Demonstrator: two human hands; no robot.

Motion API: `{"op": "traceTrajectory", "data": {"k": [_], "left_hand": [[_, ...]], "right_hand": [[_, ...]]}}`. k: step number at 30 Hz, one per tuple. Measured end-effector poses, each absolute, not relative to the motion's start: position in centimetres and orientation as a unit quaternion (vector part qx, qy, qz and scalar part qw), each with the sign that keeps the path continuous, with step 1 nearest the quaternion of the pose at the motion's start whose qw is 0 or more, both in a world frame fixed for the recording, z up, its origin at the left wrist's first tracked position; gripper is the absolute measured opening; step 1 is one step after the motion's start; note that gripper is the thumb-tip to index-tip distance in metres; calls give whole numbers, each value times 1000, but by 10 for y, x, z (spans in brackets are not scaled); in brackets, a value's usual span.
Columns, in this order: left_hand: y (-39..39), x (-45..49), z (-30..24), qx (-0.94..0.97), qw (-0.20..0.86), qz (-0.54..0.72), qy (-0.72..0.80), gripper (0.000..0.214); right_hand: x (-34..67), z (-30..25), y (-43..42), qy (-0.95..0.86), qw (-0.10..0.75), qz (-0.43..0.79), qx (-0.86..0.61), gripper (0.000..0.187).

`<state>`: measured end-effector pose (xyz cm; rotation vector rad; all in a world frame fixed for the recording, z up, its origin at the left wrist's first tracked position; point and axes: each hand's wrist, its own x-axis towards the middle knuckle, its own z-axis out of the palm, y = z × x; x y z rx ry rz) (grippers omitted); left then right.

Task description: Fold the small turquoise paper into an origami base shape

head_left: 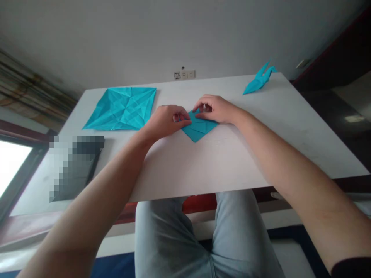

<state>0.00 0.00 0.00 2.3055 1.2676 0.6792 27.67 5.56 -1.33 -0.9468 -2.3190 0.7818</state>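
Observation:
A folded piece of turquoise paper [198, 128] lies on the white table [220, 162], its point toward me. My left hand [166, 120] rests on its left upper edge, fingers curled and pinching the paper. From the right, my right hand [216, 109] presses its fingertips onto the top corner of the same piece. Both forearms stretch across the table toward it.
A larger creased turquoise sheet [123, 108] lies unfolded at the back left. A finished folded paper figure [259, 80] sits at the back right corner. A dark blurred flat object [77, 164] lies at the left edge. Wall sockets [184, 74] are behind the table.

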Motion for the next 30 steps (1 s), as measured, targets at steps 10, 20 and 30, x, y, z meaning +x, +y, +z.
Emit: {"op": "traceTrajectory", "data": {"k": [10, 20, 30], "left_hand": [[2, -3, -1, 832, 211, 235, 457, 37], [3, -4, -2, 838, 206, 226, 452, 29], [-6, 1, 2, 870, 172, 205, 415, 27]], "right_hand": [[279, -18, 59, -846, 256, 238, -402, 27], [289, -16, 65, -852, 223, 201, -430, 30], [291, -20, 65, -845, 246, 273, -389, 28]]}}
